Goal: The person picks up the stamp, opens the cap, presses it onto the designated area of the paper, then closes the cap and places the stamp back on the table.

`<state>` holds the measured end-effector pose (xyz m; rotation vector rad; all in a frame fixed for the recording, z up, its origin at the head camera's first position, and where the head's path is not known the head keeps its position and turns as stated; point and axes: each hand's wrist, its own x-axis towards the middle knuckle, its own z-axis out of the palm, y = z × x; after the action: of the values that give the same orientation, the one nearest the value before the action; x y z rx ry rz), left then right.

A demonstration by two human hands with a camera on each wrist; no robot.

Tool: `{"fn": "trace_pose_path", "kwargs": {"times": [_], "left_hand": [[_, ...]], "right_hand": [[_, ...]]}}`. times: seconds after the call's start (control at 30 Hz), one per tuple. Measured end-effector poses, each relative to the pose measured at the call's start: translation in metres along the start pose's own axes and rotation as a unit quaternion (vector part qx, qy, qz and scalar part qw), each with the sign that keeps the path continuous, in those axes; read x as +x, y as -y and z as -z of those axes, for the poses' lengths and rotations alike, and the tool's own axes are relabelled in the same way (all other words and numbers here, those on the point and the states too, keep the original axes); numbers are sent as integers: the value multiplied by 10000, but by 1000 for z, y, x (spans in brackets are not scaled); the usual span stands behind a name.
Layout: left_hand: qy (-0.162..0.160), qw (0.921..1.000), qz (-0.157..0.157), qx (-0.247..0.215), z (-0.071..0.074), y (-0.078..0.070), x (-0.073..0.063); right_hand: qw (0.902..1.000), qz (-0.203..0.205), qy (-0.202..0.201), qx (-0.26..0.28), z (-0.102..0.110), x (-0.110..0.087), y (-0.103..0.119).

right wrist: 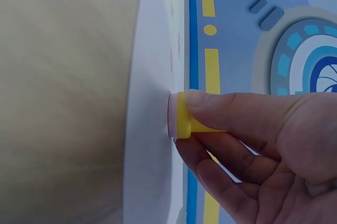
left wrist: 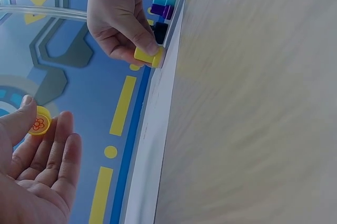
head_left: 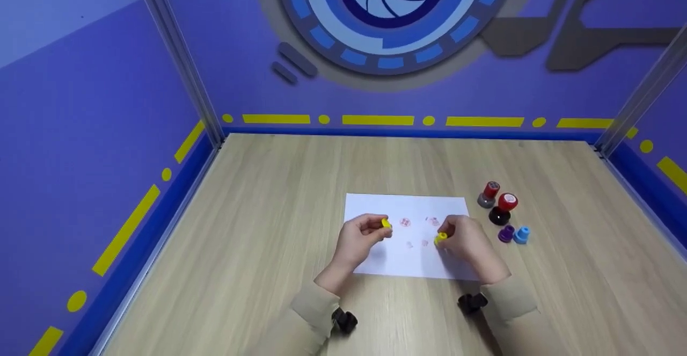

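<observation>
A white sheet of paper [head_left: 392, 266] lies on the table with several faint red stamp prints [head_left: 405, 222] on it. My right hand [head_left: 466, 236] pinches a small yellow stamp [right wrist: 184, 116] between thumb and fingers. The stamp's pale face meets the paper in the right wrist view, near the sheet's right side. Over the left part of the sheet, my left hand [head_left: 358, 238] holds a round yellow cap [left wrist: 40, 121] by thumb and fingertips. A red flower picture shows on the cap, and the other fingers of that hand are loosely extended in the left wrist view.
Right of the paper stand a purple stamp [head_left: 505, 233] and a light blue stamp [head_left: 521, 234]. Behind them are a red-and-black stamp [head_left: 500, 215] and a red-and-grey stamp [head_left: 487, 200]. Purple-blue printed walls [head_left: 375, 98] border the wooden table [head_left: 257, 211] at the back and sides.
</observation>
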<state>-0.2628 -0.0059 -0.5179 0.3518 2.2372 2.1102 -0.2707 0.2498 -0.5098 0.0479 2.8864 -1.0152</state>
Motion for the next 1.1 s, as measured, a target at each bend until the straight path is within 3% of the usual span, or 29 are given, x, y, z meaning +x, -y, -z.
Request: {"fn": "trace_pose_path", "kwargs": {"times": [0.5,0.93,1.1], "left_hand": [[49,10000,-49,19,-1,0,0],[32,10000,-15,3,3,0,-1],[18,9999,-113,-19,5,-2,1]], "right_hand": [[9999,-95,74,17,1,0,2],[9997,140,177,-57,0,0,-3],[9995,307,70,61,15,-1,-1]]}}
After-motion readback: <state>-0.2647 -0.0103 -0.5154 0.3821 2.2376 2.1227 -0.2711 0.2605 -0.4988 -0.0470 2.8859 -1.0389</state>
